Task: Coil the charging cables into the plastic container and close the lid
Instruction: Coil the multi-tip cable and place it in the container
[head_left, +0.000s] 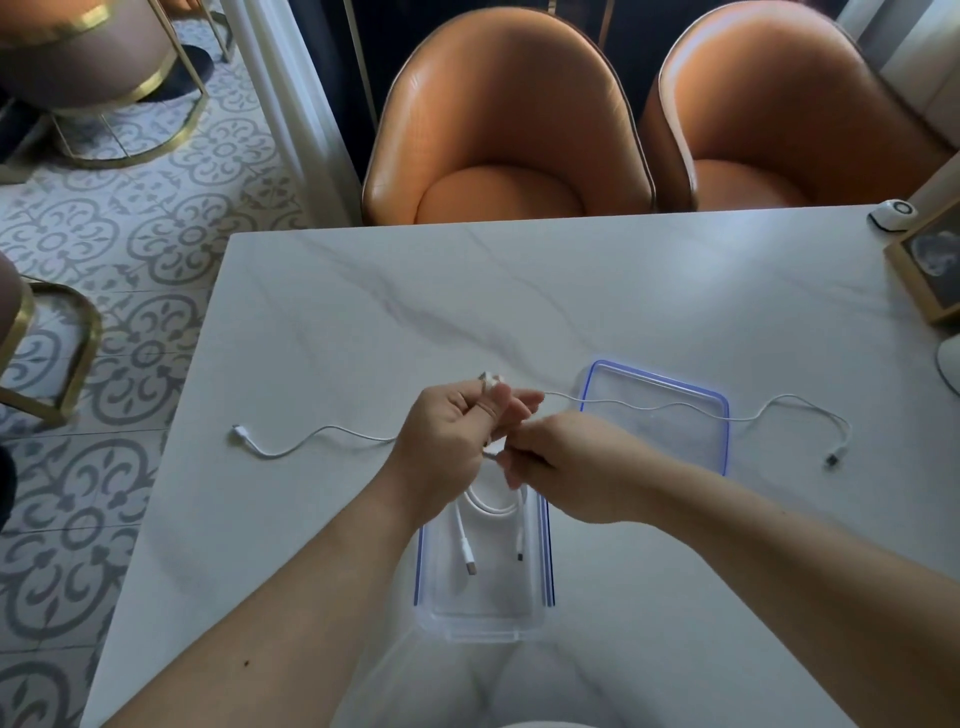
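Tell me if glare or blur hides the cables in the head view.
Head view: soft window glare on the marble table only; thin cable over the lid is faint but traceable; wide-angle bending at the edges; both hands sharp.

i see a white marble table (363, 312). on it lie a clear container (483, 618) at the near edge, its blue-rimmed lid (660, 436) just beyond to the right, and thin white cables (291, 441) trailing left and right. a framed picture (930, 270) and small white gadget (891, 212) sit far right.
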